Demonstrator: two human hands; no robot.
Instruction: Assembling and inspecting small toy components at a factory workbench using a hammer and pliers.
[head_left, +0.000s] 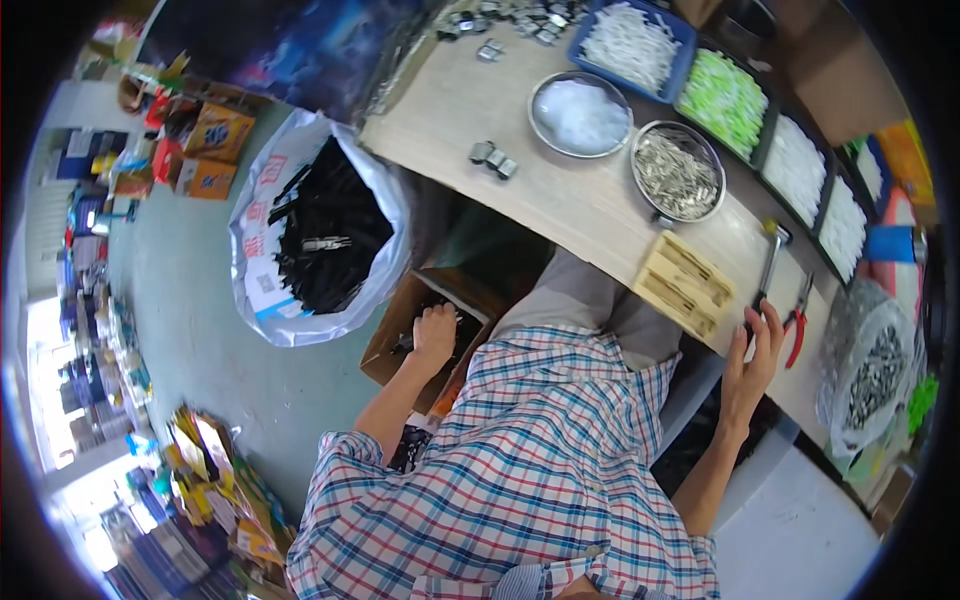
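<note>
My left hand (434, 333) reaches down into a brown cardboard box (396, 330) on the floor beside my knee, fingers curled over dark parts inside; whether it grips one I cannot tell. My right hand (757, 360) is raised at the table's near edge with fingers spread and nothing in it. It is close to a small hammer (769, 262) and red-handled pliers (798, 320) lying on the wooden table (560, 190). A slotted wooden block (684, 284) sits just left of the hammer.
A large white sack of black parts (320, 235) stands on the floor left of the box. On the table are two metal bowls (580, 115) (678, 172), bins of white and green pieces (722, 100), and small metal parts (493, 160). A clear bag of metal pieces (872, 370) sits at right.
</note>
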